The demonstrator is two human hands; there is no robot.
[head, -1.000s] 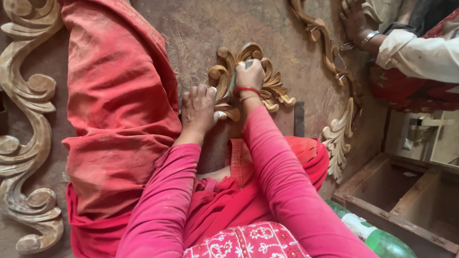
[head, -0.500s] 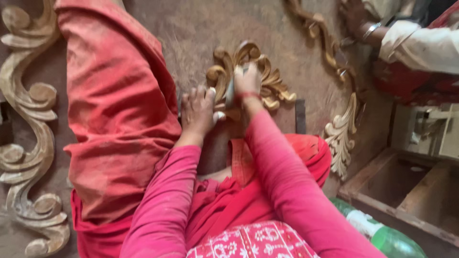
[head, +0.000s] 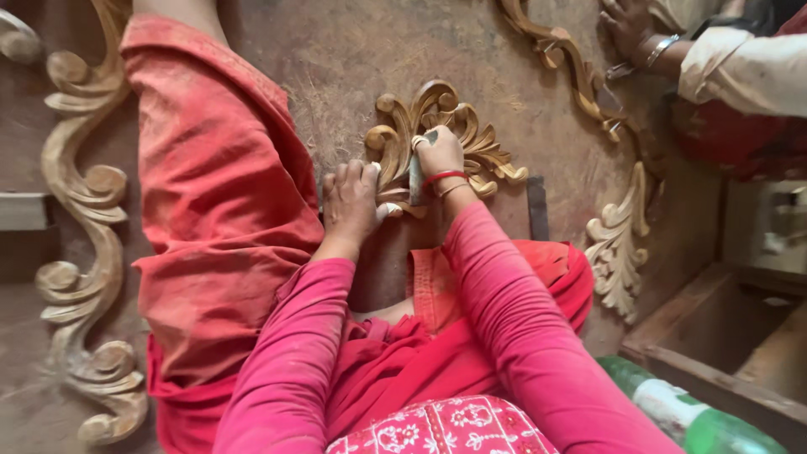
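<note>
A carved wooden scroll ornament (head: 471, 139) lies on the dusty floor in front of me. My left hand (head: 351, 200) rests flat beside its lower left edge, fingers spread and touching the carving. My right hand (head: 437, 155) is closed on a small grey piece, probably sandpaper (head: 415, 181), and presses on the ornament's middle. Both my arms wear pink sleeves; red bangles circle my right wrist.
My leg in dusty red cloth (head: 218, 210) stretches up the left. A long carved scroll (head: 80, 252) lies at far left, another carved strip (head: 614, 219) at right. Another person's hand (head: 626, 25) works at top right. A green bottle (head: 706, 416) and a wooden box (head: 723, 336) sit lower right.
The view has drifted slightly. My right hand has shifted a little over the ornament; my left hand stays beside it.
</note>
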